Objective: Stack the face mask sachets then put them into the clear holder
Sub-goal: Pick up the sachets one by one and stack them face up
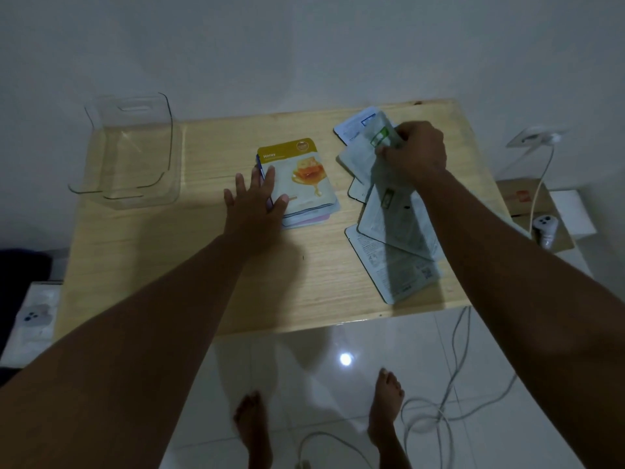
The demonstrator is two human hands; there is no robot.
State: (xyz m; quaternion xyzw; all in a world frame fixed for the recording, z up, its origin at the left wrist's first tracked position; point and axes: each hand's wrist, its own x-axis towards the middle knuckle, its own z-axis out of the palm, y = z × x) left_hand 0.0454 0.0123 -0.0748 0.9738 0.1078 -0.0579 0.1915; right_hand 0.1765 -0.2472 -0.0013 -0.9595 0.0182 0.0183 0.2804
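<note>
While the stack is only partly built, we see the task at its first stage. Near the middle of the counter (162, 265) lies a small pile (314, 211) of face mask sachets, face up. It is topped by the yellow Honey sachet (304, 170), and the edges of a few others, one of them pink, show beneath it. Our left hand (257, 201) lies flat on the left edge of the pile, fingers straight and spread, holding nothing and, we judge, steadying it. To the right, apart from the pile, a loose fan of sachets (399, 231) lies back side up, overlapping at odd angles. Our right hand (417, 152) is at the far end of this fan, fingers curled round one pale sachet with a green mark (380, 138). Whether that sachet is lifted off the counter we cannot tell. The clear holder (135, 130) stands at the far left corner of the counter, well apart from both groups, and we see no sachet inside it. We judge that less than half the sachets are stacked. What is left is to carry over the loose ones, whose exact count is hidden by the overlap, then square the pile and set it into the holder.
</note>
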